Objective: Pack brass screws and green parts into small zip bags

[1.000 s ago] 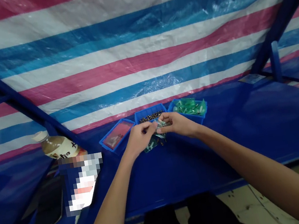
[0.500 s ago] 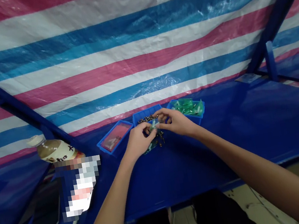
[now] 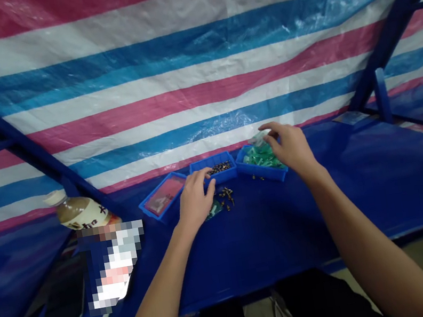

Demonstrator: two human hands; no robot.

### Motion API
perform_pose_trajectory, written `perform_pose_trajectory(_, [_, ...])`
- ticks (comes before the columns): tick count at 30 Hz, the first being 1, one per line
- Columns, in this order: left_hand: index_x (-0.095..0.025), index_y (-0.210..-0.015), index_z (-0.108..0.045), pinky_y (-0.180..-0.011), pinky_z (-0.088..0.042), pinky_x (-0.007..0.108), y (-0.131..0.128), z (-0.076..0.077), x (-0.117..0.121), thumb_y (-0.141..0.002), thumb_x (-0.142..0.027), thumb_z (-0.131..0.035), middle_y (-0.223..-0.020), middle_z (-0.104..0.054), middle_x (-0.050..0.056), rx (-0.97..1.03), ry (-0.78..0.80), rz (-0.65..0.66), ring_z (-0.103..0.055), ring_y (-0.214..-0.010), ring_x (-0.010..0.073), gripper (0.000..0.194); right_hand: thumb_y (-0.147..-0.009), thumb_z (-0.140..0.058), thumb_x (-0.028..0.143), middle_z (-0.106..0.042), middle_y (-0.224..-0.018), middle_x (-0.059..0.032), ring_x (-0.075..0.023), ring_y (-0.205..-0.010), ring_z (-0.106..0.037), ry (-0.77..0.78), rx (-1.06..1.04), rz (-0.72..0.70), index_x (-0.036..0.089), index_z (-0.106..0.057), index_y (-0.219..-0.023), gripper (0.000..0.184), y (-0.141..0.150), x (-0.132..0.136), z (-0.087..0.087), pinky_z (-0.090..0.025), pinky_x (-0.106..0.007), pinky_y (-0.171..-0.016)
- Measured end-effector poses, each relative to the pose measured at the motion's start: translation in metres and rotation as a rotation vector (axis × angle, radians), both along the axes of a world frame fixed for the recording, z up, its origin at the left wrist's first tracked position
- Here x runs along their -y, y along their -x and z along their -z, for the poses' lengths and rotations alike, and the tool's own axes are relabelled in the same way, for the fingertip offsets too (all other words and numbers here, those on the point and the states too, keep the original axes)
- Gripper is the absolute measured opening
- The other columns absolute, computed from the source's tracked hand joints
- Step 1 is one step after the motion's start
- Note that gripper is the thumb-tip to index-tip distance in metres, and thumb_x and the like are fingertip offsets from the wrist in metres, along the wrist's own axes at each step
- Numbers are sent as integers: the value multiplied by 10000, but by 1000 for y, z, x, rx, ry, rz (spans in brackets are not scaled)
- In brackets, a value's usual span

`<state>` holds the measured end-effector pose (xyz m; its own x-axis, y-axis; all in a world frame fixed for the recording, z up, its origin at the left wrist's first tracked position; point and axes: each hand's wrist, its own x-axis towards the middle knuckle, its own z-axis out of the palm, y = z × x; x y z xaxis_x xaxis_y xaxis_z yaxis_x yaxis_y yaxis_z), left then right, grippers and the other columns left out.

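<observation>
My left hand (image 3: 195, 198) is open above the table, thumb and fingers apart, holding nothing that I can see. Just beside its thumb, small brass-coloured metal fittings (image 3: 226, 197) lie loose on the table, along with a small greenish plastic packet (image 3: 214, 210) partly under the hand. My right hand (image 3: 291, 149) is over the right-hand blue bin (image 3: 274, 172), which is heaped with green plastic packets (image 3: 260, 158). Between its thumb and forefinger is a small clear plastic packet (image 3: 259, 138), slightly blurred.
The middle blue bin (image 3: 215, 178) contains more metal fittings. A tilted blue tray (image 3: 151, 212) with a reddish flat item stands left of it. Further left are a drink bottle (image 3: 82, 211), a blurred-out lit phone (image 3: 118, 266) with a cable, and a dark tablet-like device (image 3: 63, 302).
My hands have come apart. The right one has moved right with the packet, from the middle to above the right bin; the left has stayed near the loose fittings and opened.
</observation>
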<state>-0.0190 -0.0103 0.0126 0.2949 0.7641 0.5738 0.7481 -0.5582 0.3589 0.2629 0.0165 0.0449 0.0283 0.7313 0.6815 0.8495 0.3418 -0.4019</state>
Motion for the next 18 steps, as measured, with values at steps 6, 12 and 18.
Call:
perform_pose_trajectory(6, [-238, -1165, -548, -870, -468, 373, 4, 1, -4, -941, -263, -497, -970, -656, 30, -5, -12, -79, -588, -938, 214, 232, -896, -443, 237, -663, -844, -128, -254, -825, -577, 105, 148, 141, 187, -714, -999, 295, -11, -6, 14, -423, -398, -723])
perform_pose_trajectory(12, [-214, -1116, -580, -828, -474, 372, 7, 4, -6, -930, -290, -505, -976, -655, 50, -43, 48, -96, -590, -903, 222, 214, -838, -547, 249, -617, -896, -156, -303, -908, -521, 18, 76, 260, 173, -685, -1045, 260, -13, -4, 18, -415, -452, -761])
perform_pose_trajectory(18, [-210, -972, -633, -810, -459, 368, 6, 2, -3, -943, -309, -473, -908, -648, 53, -95, 46, -66, -588, -907, 227, 190, -931, -494, 317, -612, -998, -147, -307, -987, -511, -145, 16, 86, 192, -657, -1071, 249, 13, 11, -4, -389, -467, -891])
